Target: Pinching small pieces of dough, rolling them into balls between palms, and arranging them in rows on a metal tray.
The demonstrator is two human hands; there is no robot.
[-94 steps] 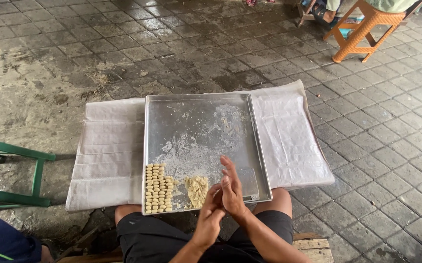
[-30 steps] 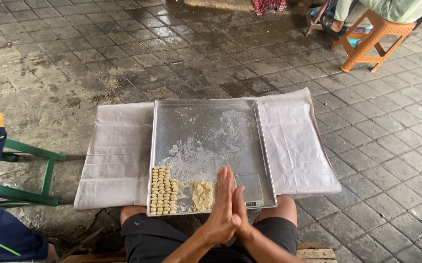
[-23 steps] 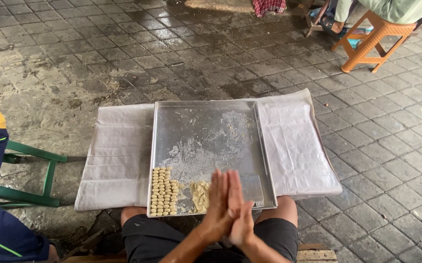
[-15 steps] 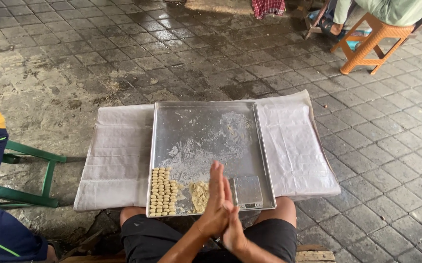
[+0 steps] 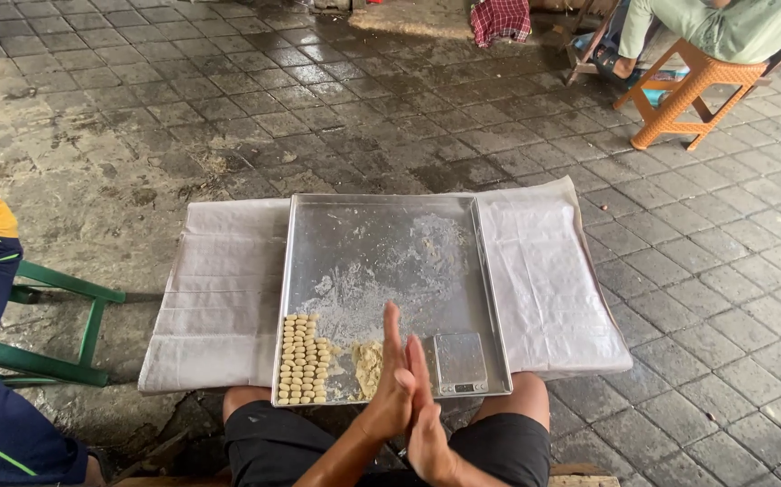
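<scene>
The 2 hands are pressed palm to palm above the near edge of the metal tray, the left hand set a little ahead of the right hand. All fingers are stretched flat and closed against one another, pointing away from the body. Whether something sits between the palms cannot be told; nothing shows at their edges.

The lump of pale dough lies on the tray floor just left of the hands and slightly ahead of them, so the left hand is the nearer one. Further left stand the shaped pieces, packed in about 4 columns whose long run goes away from the body; each small piece lies crosswise to that run. Just right of the fingertips sits a small scale in the tray's near right corner.

Flour dusts the tray's middle. The tray rests on a white cloth spread over the paved floor. A green stool with another person in dark trousers is at the left, an orange stool at the far right. Nothing stands between the hands and the dough.
</scene>
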